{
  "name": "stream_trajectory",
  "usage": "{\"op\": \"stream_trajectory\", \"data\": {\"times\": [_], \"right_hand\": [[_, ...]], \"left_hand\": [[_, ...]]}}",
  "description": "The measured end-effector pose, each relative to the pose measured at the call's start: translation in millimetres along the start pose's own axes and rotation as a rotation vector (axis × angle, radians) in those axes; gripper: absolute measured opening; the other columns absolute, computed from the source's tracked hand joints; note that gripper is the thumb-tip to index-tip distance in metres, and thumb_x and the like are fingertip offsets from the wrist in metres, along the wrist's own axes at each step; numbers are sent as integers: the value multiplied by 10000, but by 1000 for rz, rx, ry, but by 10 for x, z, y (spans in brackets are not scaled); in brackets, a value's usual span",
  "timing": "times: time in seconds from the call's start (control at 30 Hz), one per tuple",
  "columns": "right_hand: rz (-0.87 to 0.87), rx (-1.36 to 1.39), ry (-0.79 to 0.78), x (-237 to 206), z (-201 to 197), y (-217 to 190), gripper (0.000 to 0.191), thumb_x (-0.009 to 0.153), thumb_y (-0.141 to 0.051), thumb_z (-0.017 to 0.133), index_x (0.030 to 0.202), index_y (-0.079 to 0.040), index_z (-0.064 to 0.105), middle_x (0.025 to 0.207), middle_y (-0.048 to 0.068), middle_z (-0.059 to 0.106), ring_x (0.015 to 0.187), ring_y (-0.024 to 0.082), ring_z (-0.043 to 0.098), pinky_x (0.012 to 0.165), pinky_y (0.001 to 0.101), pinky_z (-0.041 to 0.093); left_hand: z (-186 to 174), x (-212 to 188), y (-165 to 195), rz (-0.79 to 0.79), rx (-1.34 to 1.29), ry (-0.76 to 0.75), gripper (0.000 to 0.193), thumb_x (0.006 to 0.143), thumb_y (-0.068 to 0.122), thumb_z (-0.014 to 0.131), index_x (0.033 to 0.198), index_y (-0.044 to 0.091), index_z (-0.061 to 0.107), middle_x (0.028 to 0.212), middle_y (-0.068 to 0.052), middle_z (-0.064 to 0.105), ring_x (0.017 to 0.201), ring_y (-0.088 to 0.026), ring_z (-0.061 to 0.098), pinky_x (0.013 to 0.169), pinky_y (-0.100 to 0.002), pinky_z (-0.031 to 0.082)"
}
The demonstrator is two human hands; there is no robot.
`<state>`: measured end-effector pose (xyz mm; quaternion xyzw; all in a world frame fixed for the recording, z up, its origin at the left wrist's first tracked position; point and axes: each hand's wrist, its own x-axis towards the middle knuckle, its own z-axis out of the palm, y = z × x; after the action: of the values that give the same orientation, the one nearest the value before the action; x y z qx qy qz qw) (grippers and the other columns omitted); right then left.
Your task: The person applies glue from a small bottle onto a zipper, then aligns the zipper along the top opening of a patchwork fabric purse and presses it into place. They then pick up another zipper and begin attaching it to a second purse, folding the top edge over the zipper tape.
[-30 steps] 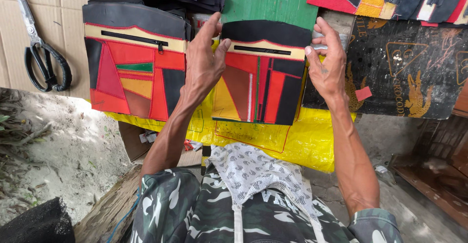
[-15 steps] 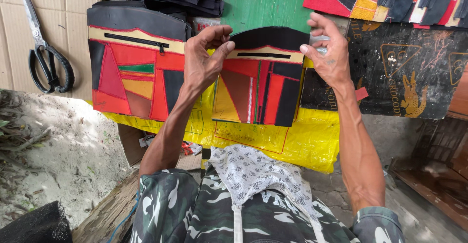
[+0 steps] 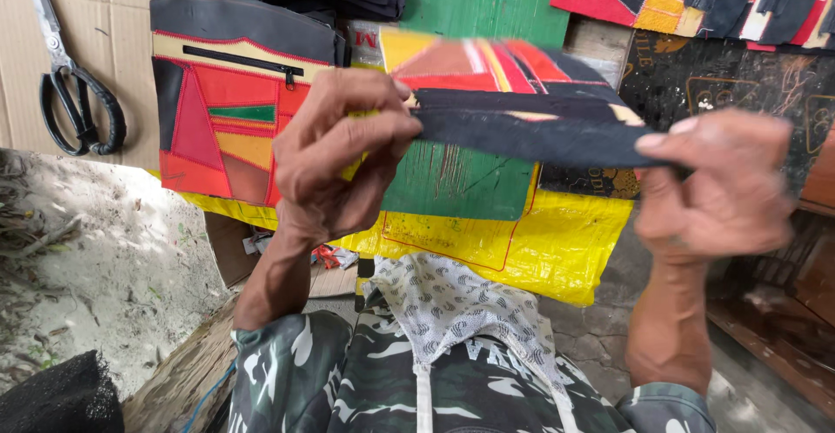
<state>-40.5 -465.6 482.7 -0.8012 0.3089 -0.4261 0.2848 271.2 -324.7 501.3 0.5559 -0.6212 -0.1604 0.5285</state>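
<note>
Left hand [image 3: 335, 150] & right hand [image 3: 726, 181] each pinch one end of patchwork pouch [image 3: 522, 103], held flat betw. them, edge toward camera for checking

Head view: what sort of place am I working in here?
Likely a small open-air sewing or craft workshop. Both hands hold a patchwork pouch; a finished patchwork bag lies beside it, large scissors rest on cardboard, and sandy ground shows to the left.
</note>
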Motion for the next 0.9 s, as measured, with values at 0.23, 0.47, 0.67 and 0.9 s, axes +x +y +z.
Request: {"op": "stream_trajectory", "data": {"times": [0.23,0.47,0.67,0.9], "right_hand": [[61,-139,-391,-501,480,314,604,759,70,819,1324,-23,626,1129,78,757,1100,284,622,978,406,486],[199,41,-147,-818,1139,550,610,878,71,843,1416,-52,583,1045,52,790,1027,199,638,990,346,504],[210,41,-111,-863,1335,578,674,850,41,874,1446,-61,576,1026,36,795,977,203,614,911,331,490],[131,-62,-118,-829,1375,694,612,880,-33,873,1430,-63,605,999,-17,797,966,184,592,958,356,407]], "left_hand": [[209,-413,-436,-162,494,-407,389,755,-62,696,1130,41,700,1165,-111,702,1117,-327,635,936,-433,494],[985,-750,-865,-202,273,-286,532,943,65,725,1436,90,528,1040,-68,753,853,-265,665,773,-399,532],[1332,-858,-1097,-42,313,-282,708,893,38,712,1543,125,445,966,-51,751,673,-238,678,621,-379,530],[1334,-826,-1239,13,392,-423,756,792,30,687,1515,93,476,831,-54,698,614,-251,640,599,-398,506]]}}
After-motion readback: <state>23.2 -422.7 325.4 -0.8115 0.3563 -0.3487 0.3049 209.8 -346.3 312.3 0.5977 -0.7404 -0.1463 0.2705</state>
